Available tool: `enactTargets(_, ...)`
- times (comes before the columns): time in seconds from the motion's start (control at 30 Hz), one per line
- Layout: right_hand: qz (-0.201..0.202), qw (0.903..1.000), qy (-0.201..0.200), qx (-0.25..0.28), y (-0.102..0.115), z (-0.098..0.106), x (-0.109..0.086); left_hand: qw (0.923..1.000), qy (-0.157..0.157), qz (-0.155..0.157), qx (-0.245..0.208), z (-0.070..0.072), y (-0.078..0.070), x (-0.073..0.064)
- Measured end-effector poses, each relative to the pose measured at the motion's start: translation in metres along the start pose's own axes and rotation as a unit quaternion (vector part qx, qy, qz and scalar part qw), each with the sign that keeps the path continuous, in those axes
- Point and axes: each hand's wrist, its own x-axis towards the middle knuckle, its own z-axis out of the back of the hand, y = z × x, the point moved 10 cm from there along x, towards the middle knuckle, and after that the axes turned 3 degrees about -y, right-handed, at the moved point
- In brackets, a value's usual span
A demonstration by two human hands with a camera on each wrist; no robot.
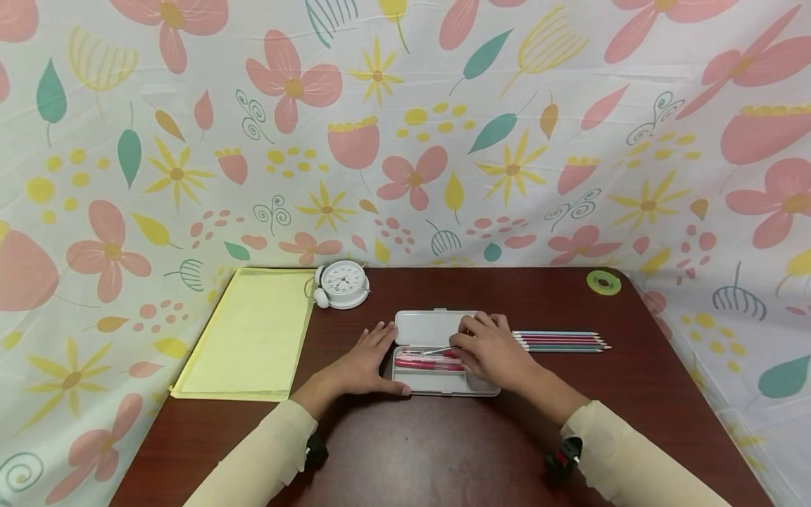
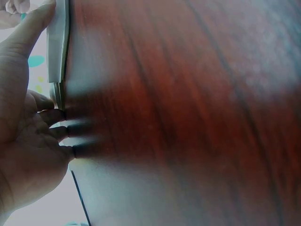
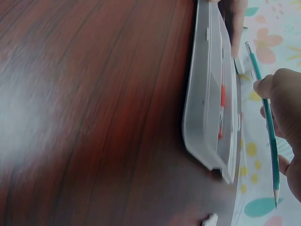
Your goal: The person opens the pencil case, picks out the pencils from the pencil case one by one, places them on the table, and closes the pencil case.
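A white pencil case (image 1: 437,389) lies open on the table, its lid (image 1: 427,328) folded back, with red and pink pens (image 1: 423,363) inside. My left hand (image 1: 362,366) rests at the case's left end, fingers spread. Its thumb (image 2: 35,23) lies along the front corner of the case. Over the right half of the case, my right hand (image 1: 497,352) pinches a teal pencil (image 3: 268,115) between thumb and fingers. In the right wrist view the pencil is clear of the case, its sharpened tip toward the bottom of the picture.
Several pencils (image 1: 560,341) lie side by side to the right of the case. A yellow zip folder (image 1: 247,331) and a white alarm clock (image 1: 343,284) are at the left back. A green tape roll (image 1: 603,282) lies at the far right corner. Floral cloth (image 1: 405,141) hangs behind the table.
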Motion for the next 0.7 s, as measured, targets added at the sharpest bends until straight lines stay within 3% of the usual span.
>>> enactTargets(0.3, -0.021, 0.9998, 0.0, -0.003, -0.027, 0.011, -0.022, 1.0, -0.001, 0.001, -0.002, 0.0, -0.002, -0.001)
enactTargets(0.7, -0.069, 0.9966, -0.042, 0.014, -0.083, 0.03, -0.063, 1.0, 0.002, 0.004, 0.002, -0.002, 0.0, 0.0)
